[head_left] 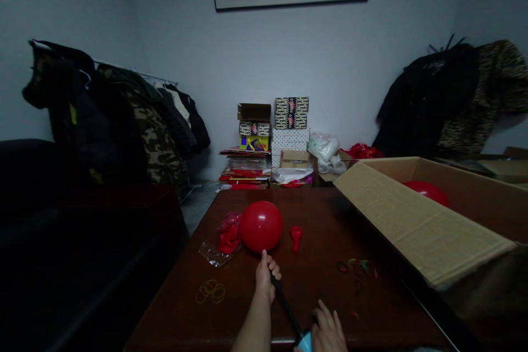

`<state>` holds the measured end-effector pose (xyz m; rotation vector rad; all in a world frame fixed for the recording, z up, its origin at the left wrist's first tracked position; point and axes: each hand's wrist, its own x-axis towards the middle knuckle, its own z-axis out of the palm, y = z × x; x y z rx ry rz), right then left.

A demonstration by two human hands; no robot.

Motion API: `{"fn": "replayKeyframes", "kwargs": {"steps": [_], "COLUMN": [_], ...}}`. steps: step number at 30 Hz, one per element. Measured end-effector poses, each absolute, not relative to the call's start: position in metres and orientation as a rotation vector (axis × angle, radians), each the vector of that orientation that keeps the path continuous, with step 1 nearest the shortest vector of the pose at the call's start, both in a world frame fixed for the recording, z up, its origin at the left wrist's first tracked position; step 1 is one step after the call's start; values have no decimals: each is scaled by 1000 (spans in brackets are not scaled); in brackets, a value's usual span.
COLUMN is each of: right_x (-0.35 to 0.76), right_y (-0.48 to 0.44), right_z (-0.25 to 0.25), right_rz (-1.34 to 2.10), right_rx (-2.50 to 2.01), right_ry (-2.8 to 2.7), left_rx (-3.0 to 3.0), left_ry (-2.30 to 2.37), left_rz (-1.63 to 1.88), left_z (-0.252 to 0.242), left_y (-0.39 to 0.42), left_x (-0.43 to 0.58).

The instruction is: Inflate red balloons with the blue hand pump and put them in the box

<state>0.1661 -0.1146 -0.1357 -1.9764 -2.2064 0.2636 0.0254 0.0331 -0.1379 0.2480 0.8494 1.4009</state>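
A round, inflated red balloon [262, 226] stands above my left hand [267, 275]. That hand is closed around the balloon's neck and the end of a black tube, thumb pointing up. The tube runs down to the light blue body of a balloon pump [305, 342], cut off by the bottom edge. My right hand [329, 329] is at this blue part, its fingers reaching past it; its grip is partly hidden. Right of the inflated balloon lies a flat red balloon [296, 237]. On the left, a clear bag [225, 242] holds more flat red balloons.
Tan rubber bands [210, 291] lie at the table's left, coloured bands [358, 267] at its right. An open cardboard box [396, 225] with a red balloon [429, 192] inside stands along the right side. Stacked boxes [291, 143] stand beyond the brown table [231, 319].
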Motion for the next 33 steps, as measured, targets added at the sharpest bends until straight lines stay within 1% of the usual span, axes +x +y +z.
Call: {"fn": "replayKeyframes", "kwargs": {"steps": [6,11,17,25,33], "right_x": [143,123,119,124,160], "right_y": [-88,-57,-49,-65,-96], "right_z": [-105,-98,-104,-107,-145], "right_rz": [201,221,223,249,263], "right_rx": [-1960,-1919,-1931,-1961,-1983], "right_ry": [-2131,-2110,-2084,-2108,-2159], "left_rx": [252,290,317,323,306], "left_ry": [856,876,899,911,888], "left_rz": [1395,1361,1366,1371,1384], "left_z": [-137,-136,-138,-138,-137], "left_y": [33,34,36,31,31], "left_x": [31,30,29,30,30]}}
